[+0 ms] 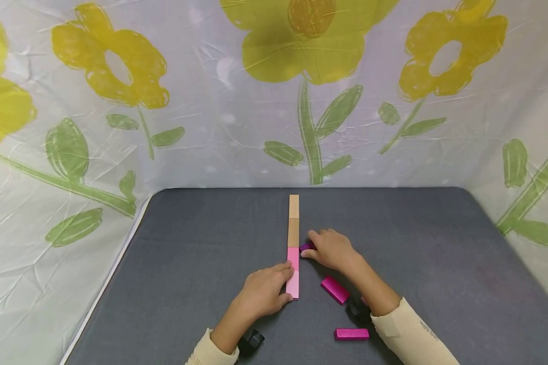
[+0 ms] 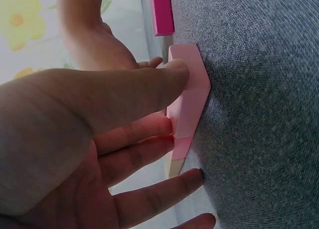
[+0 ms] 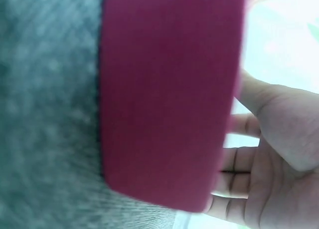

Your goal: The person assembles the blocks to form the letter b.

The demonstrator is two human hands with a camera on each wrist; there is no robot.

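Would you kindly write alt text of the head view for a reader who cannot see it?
A person's left hand touches the pink near end of a straight row of tan and pink blocks, while the right hand pinches a purple block beside it. Magenta blocks lie nearer on the dark grey table, before a yellow-flowered backdrop.

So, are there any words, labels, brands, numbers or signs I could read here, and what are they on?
None can be read in any view.
Cream fabric sleeve on the right arm: one small dark marking, perhaps lettering, too small to read.
Straight row of tan and pink rectangular blocks: no writing shows.
Loose, shiny magenta rectangular blocks: no writing shows.
White backdrop with yellow flowers: pictures only.
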